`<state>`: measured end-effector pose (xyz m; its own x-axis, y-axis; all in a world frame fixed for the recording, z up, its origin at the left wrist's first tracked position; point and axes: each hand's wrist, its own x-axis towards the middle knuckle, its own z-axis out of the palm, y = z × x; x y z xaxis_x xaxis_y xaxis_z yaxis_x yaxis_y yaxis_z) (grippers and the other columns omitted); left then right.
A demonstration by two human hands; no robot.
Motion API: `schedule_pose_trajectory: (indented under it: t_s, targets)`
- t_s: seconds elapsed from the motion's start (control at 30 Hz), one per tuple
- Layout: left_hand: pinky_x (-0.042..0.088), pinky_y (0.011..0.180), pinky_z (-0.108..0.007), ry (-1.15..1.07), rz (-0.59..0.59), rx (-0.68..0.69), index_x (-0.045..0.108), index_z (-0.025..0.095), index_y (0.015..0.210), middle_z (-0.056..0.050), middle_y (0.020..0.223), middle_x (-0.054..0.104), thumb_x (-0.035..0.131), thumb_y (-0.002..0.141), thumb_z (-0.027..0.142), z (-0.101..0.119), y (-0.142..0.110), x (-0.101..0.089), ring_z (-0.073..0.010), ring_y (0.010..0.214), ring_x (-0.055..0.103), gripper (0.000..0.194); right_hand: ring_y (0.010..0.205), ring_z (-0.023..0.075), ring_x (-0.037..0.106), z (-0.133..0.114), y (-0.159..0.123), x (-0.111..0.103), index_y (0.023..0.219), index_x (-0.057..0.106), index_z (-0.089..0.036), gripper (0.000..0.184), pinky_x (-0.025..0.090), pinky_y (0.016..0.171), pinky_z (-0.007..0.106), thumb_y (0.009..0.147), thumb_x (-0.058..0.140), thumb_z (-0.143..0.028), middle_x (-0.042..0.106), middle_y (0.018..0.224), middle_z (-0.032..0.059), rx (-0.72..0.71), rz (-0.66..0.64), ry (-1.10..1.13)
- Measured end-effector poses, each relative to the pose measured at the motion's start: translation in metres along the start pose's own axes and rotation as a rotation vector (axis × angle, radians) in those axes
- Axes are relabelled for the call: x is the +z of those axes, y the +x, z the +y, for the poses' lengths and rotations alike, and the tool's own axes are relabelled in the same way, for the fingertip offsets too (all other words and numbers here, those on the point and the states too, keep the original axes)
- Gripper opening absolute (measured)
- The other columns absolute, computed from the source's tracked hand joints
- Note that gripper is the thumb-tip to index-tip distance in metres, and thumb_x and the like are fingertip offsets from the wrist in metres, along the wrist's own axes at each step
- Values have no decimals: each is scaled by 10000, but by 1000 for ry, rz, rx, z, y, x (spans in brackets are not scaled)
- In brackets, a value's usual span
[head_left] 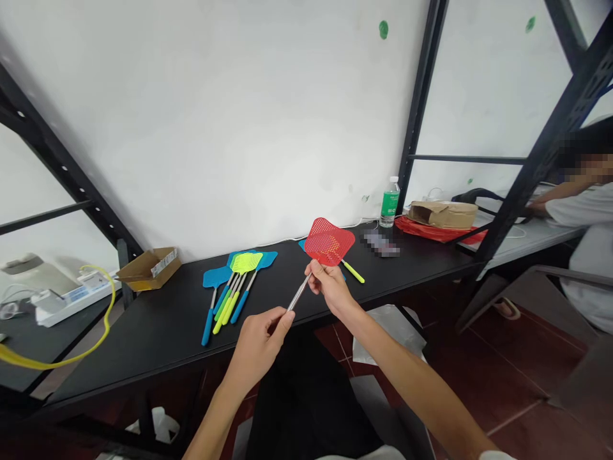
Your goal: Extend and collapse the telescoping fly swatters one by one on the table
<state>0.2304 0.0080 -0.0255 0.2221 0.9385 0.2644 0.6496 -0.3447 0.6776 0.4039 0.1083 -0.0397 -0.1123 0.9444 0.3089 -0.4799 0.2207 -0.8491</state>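
Observation:
A red fly swatter point(329, 240) with a perforated square head is held above the front of the black table. My right hand point(330, 286) pinches it where the head meets the metal shaft. Lower down, my left hand point(265, 338) is closed round the handle end, which its fingers hide. On the table to the left lies a group of blue and yellow-green fly swatters point(246, 262), handles toward me. Behind the red head, another swatter's yellow-green handle point(353, 271) sticks out, with bits of blue showing beside it.
A green-labelled water bottle point(389, 203) stands by the wall. An open cardboard box point(149, 268) sits at the table's left end. Right of the bottle, a brown package point(443, 214) lies on red plastic. Black metal posts rise on both sides. Another person point(587, 211) sits far right.

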Motion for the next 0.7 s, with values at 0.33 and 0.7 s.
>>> schedule_pose_trajectory:
  t_s: [0.33,0.7]
  targets:
    - [242,594,-288,462,-72,53,508,225,743,32,619,510,352,1018,510,1,-7,-34,-154,582,463,425,483,84,460,-21,20,-35,691,657,-170,448,283,410,229,681,818,-587,496,562,-31,-83,226,73]
    - [297,616,-288,624,-80,-19,580,248,781,12,665,623,322,1016,519,-10,-11,-59,-198,644,572,442,505,83,476,-27,24,-48,797,694,-176,437,299,415,226,692,822,-580,510,611,-36,-5,193,144]
